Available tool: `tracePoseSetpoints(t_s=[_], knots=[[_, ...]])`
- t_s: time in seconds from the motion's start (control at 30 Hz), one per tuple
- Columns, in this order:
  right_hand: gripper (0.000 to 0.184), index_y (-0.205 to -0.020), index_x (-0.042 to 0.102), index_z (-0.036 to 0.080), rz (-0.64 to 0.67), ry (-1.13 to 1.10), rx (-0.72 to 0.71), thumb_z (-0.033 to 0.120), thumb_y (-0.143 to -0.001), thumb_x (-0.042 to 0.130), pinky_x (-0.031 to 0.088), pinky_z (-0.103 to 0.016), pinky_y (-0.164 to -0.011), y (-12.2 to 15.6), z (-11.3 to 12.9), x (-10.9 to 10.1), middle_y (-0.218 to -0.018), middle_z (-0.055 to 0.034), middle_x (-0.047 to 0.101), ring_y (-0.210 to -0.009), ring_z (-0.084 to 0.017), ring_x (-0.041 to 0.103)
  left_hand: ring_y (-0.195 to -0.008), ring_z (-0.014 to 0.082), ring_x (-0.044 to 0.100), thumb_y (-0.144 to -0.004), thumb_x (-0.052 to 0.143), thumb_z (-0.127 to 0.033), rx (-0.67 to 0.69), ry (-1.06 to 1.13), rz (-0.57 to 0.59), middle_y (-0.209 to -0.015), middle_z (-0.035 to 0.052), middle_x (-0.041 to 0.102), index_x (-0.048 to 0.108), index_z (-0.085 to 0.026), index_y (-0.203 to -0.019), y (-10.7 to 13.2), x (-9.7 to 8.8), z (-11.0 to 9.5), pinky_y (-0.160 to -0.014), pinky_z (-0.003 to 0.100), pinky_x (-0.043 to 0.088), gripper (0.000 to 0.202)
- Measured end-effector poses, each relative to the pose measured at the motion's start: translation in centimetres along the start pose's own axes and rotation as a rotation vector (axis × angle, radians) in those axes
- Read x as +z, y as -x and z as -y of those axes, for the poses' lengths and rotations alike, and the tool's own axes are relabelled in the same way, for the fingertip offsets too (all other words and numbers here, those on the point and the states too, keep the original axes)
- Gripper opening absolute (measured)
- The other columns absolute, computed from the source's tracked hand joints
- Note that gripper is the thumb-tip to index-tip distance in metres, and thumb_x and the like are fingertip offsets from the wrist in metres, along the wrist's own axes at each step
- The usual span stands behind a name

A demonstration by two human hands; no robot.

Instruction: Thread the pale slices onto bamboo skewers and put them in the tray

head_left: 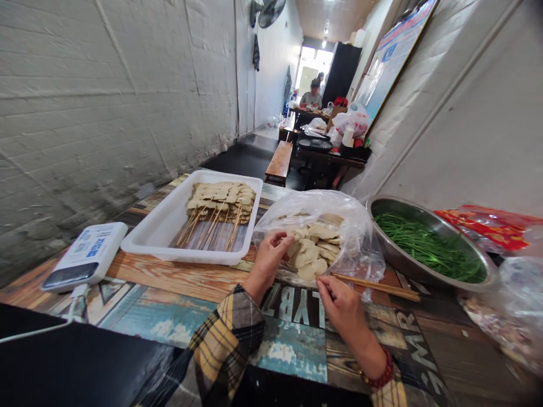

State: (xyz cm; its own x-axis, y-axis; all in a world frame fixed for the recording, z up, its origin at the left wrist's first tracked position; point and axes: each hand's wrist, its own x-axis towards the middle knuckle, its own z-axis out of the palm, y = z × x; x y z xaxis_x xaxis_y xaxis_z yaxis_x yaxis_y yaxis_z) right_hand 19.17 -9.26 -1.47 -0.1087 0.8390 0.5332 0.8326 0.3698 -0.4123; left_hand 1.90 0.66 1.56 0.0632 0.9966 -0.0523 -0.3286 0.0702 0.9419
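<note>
My left hand (271, 257) is closed in a pinch, thumb and forefinger on a pale, thin, round slice at the left side of the slices (311, 267) in a clear plastic bag (360, 212). At the lower edge of these overlapping slices my right hand (345, 305) pinches too; what lies between its fingertips is too small to make out. Several bare bamboo skewers (382, 287) lie just beyond the right hand, beside the bag. To the left, a white tray (148, 234) holds rows of skewered slices (223, 198) with their sticks pointing toward me.
A white electronic scale (87, 254) with a cable stands at the table's left. On the right are a metal basin (428, 277) of green chives (428, 243), red packaging (492, 226) and a plastic bag (526, 288). Beyond are a wooden bench (280, 158) and a seated person (311, 96).
</note>
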Motion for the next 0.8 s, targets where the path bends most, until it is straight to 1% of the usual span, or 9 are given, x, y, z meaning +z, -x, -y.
tracePoseSetpoints(t_s=[0.1,0.27,0.4,0.53,0.63,0.8], knots=[[0.025,-0.086,0.065,0.017,-0.029,0.028,-0.046,0.023,-0.098,0.044,0.046,-0.026,-0.066,0.03,-0.21,0.07,-0.073,-0.0047,0.070,-0.065,-0.017,0.066,-0.064,0.0121,0.055,-0.061,0.077,-0.047,-0.009,-0.029,0.031,-0.079,0.0025,0.062,0.064,-0.013,-0.089,0.03,0.08,-0.04,-0.047,0.020,0.041,0.046],[0.023,-0.086,0.064,0.016,-0.040,0.050,-0.097,0.021,-0.097,0.045,0.046,-0.025,-0.066,0.06,-0.28,0.16,-0.076,-0.0052,0.071,-0.065,-0.016,0.067,-0.057,0.0096,0.051,-0.065,0.074,-0.047,-0.003,-0.040,0.033,-0.069,-0.0014,0.056,0.062,-0.013,-0.077,-0.18,-0.13,0.62,-0.046,0.019,0.039,0.038],[0.023,-0.086,0.064,0.016,-0.035,0.021,-0.102,0.022,-0.097,0.045,0.046,-0.025,-0.064,0.01,-0.16,0.10,-0.075,-0.0046,0.071,-0.065,-0.016,0.067,-0.048,0.0078,0.047,-0.063,0.076,-0.045,-0.087,0.053,0.058,-0.062,-0.0036,0.054,0.059,-0.014,-0.074,-0.33,-0.36,0.69,-0.043,0.020,0.038,0.037],[0.023,-0.083,0.064,0.017,-0.035,-0.032,-0.067,0.023,-0.096,0.046,0.046,-0.024,-0.061,-0.22,0.00,-0.10,-0.071,-0.0026,0.069,-0.063,-0.015,0.066,-0.042,0.0063,0.043,-0.058,0.080,-0.040,-0.195,0.212,0.162,-0.056,-0.0055,0.052,0.059,-0.014,-0.074,-0.24,-0.44,0.14,-0.042,0.020,0.035,0.037],[0.024,-0.080,0.064,0.017,-0.050,-0.056,-0.021,0.025,-0.095,0.047,0.046,-0.024,-0.058,-0.37,0.05,-0.19,-0.067,-0.0015,0.068,-0.059,-0.014,0.064,-0.048,0.0078,0.049,-0.061,0.080,-0.039,-0.222,0.273,0.193,-0.060,-0.0028,0.057,0.062,-0.013,-0.074,-0.30,-0.55,0.13,-0.046,0.020,0.039,0.034],[0.025,-0.079,0.065,0.018,-0.055,-0.094,0.032,0.028,-0.094,0.048,0.046,-0.024,-0.057,-0.44,0.10,0.15,-0.067,-0.0020,0.069,-0.058,-0.015,0.064,-0.071,0.0124,0.061,-0.068,0.076,-0.044,-0.158,0.385,0.188,-0.081,0.0040,0.068,0.068,-0.013,-0.085,-0.53,-0.68,0.20,-0.063,0.022,0.048,0.036]])
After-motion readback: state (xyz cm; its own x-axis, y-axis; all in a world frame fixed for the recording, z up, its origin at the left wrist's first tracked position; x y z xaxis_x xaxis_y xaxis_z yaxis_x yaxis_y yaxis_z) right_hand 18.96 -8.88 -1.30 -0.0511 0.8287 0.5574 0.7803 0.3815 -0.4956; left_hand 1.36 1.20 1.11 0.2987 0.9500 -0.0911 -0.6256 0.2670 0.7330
